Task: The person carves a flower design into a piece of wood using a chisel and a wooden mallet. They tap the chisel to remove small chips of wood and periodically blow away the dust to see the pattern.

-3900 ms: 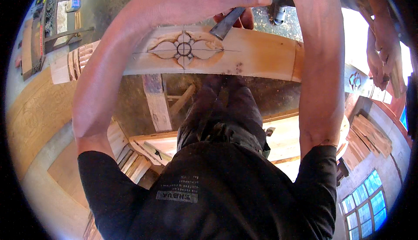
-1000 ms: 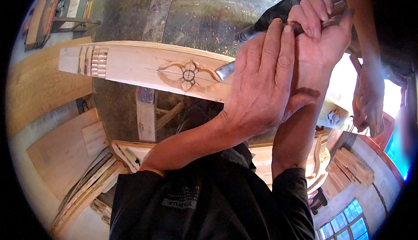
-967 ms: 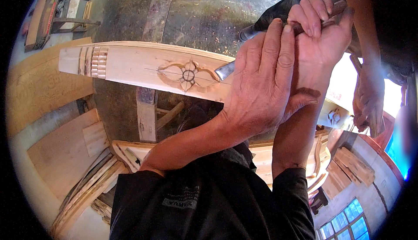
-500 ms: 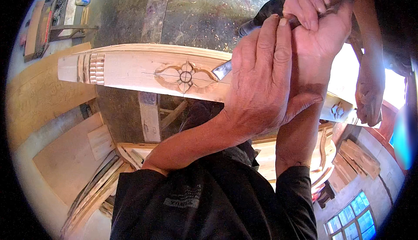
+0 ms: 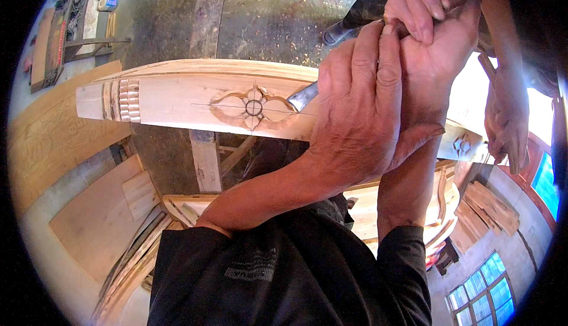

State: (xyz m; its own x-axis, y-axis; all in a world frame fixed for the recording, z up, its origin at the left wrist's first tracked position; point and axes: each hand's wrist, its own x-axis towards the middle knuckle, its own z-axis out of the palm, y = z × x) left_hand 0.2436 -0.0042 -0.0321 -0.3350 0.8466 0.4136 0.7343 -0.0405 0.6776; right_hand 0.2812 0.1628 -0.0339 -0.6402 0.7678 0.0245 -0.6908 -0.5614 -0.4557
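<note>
A long pale wooden beam (image 5: 171, 98) lies crosswise before me, with a four-petalled flower (image 5: 254, 108) carved around a ringed centre. My right hand (image 5: 435, 33) is closed around the handle of a chisel (image 5: 303, 97), high at the upper right. Lower on the same tool, my left hand (image 5: 360, 104) presses with its fingers closed over the shank, which it mostly hides. The flat steel blade shows beyond that hand, slanting down to the left. Its edge touches the wood at the tip of the flower's right petal.
At the right, a co-worker's hand (image 5: 506, 122) holds a thin tool near a second carved flower (image 5: 461, 145). Bench supports (image 5: 205, 160) stand beneath the beam. Wood strips (image 5: 133, 261) and panels lie at lower left; chips dot the floor (image 5: 278, 24).
The view has shifted slightly. My hands keep their hold on the chisel, its edge still at the right petal. The co-worker's hand has turned, and a thin tool now shows in it.
</note>
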